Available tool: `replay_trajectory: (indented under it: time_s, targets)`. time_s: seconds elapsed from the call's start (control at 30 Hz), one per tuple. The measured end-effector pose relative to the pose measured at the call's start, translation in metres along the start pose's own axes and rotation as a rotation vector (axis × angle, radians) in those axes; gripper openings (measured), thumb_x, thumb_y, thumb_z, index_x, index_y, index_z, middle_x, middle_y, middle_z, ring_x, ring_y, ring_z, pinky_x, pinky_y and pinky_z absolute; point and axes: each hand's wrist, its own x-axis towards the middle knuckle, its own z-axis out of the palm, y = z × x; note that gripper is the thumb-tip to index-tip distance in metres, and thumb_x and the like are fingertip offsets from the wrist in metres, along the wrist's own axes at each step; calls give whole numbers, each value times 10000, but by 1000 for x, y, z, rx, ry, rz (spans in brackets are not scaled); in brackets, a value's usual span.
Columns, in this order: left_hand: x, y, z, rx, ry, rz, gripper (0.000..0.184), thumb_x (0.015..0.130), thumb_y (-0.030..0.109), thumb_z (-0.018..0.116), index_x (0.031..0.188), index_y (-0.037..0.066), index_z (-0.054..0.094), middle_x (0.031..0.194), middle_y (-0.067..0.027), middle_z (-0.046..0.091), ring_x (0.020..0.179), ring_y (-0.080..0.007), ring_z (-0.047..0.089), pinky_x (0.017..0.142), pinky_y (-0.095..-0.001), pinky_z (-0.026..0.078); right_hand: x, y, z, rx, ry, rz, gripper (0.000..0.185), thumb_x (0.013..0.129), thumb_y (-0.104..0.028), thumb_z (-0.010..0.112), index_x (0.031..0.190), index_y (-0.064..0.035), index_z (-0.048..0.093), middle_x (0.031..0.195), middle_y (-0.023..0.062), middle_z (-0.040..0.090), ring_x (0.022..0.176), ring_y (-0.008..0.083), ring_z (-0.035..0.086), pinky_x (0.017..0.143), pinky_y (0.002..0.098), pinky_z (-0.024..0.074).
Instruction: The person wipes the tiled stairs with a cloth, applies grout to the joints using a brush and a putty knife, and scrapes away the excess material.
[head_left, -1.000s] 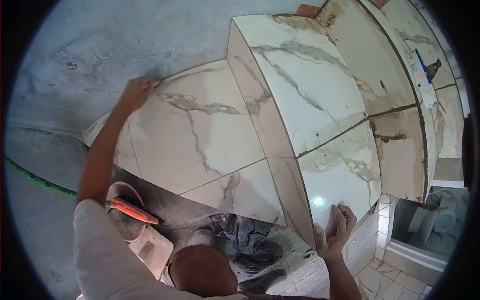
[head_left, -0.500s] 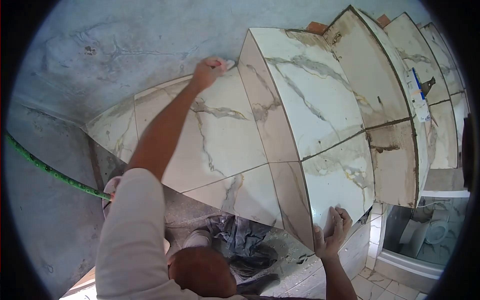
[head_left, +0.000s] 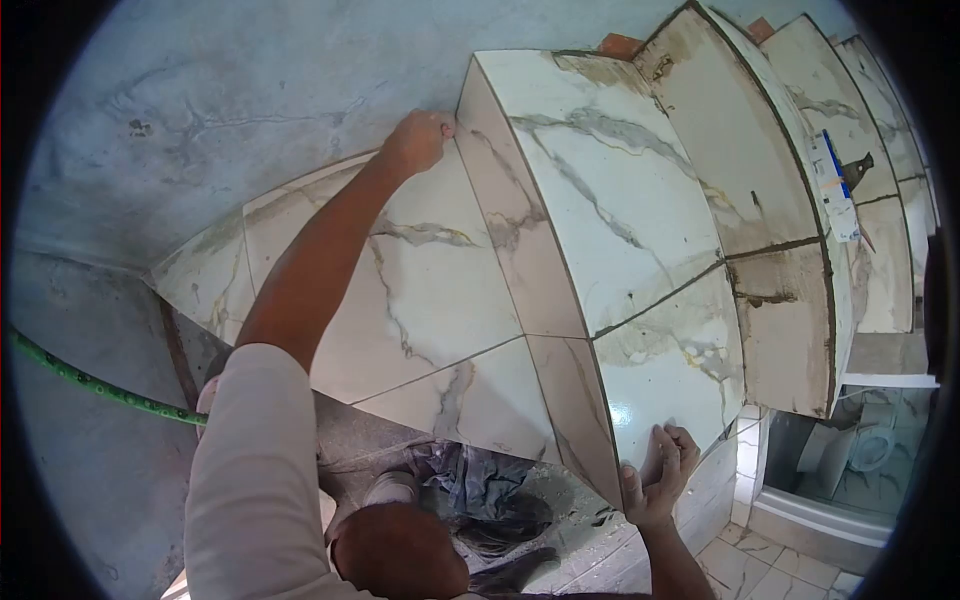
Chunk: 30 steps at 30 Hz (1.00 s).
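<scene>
My left hand (head_left: pixel 417 143) is closed at the back corner of the lower tiled step (head_left: pixel 440 290), where the blue-grey wall (head_left: pixel 250 90) meets the riser tile (head_left: pixel 510 205). What its fingers hold is hidden. Farther right, my right hand (head_left: pixel 660 478) rests on the near edge of the upper step's marble-patterned tile (head_left: pixel 665 350), fingers curled apart on the surface and thumb at the riser edge. Nothing shows in that hand.
More steps with mortar-stained joints (head_left: pixel 785 330) rise on the right, with a blue and white item (head_left: pixel 833 185) on one. A green hose (head_left: pixel 100 383) lies at left. Dark cloth (head_left: pixel 480 490) is on the floor below. A doorway shows a toilet (head_left: pixel 868 447).
My left hand has moved right along the wall edge to the riser corner. The whitish thing seen at its fingers half a second ago is now hidden. My right hand keeps its place.
</scene>
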Motion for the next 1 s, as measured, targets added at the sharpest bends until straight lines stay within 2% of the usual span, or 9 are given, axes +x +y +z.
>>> replay_trajectory:
  time_s: [0.17,0.27,0.37,0.43,0.63,0.67,0.73,0.83,1.0]
  targets:
    - [17,23,-15,304,-55,-4,132,871,91,554,829,25,660,806,-205,648,809,-393,622,727,-475,486,1,0,-1,20,-12,14,651,800,-412,706,1223,55,546,1181,237,457,1078,360,444,930,476,394]
    - [12,1,-8,3,-116,-78,119,844,75,562,827,26,669,800,-204,658,824,-394,628,732,-484,492,1,-1,-1,3,-23,9,651,794,-406,712,1222,56,547,1175,236,462,1075,357,443,928,474,393]
    - [4,-10,2,-34,-74,129,157,863,47,502,783,-28,614,767,-229,632,701,-376,604,670,-394,493,4,-4,-2,-4,-17,9,651,794,-407,712,1220,57,547,1167,233,469,1073,354,441,925,473,390]
    - [9,10,2,397,-66,-86,128,851,20,501,763,-17,586,723,-167,632,655,-273,604,655,-348,492,4,-4,-3,2,-9,10,650,795,-409,711,1218,57,548,1164,233,471,1073,353,441,922,472,388]
    - [10,-10,-3,-354,-33,-105,96,821,69,559,789,14,631,774,-177,672,751,-360,638,710,-414,503,1,-2,-2,-4,-9,-9,636,792,-386,724,1214,56,551,1177,239,471,1070,351,439,919,468,387]
    - [4,-15,4,-356,-33,-107,96,821,69,559,789,14,631,774,-177,672,751,-360,638,710,-414,503,0,-2,-2,6,-9,-3,634,792,-385,726,1214,56,552,1178,240,472,1069,352,441,922,469,386]
    - [-5,-11,6,-369,15,-188,91,820,62,538,749,11,563,674,-65,590,670,-150,572,686,-319,487,3,-2,-1,13,-3,-3,632,793,-384,727,1213,55,553,1178,240,472,1067,353,442,925,470,386]
    - [11,-2,-5,209,-94,-45,62,812,58,544,780,13,571,679,-46,588,669,-144,562,683,-308,477,2,-2,-3,25,11,-7,630,799,-394,720,1214,51,556,1179,242,473,1056,353,447,922,471,387]
    - [9,-12,4,-148,73,-15,46,815,35,543,832,22,584,706,-70,599,657,-183,561,671,-322,469,2,-3,-2,8,-1,-10,635,796,-382,723,1227,50,546,1168,238,474,1064,351,446,915,465,395]
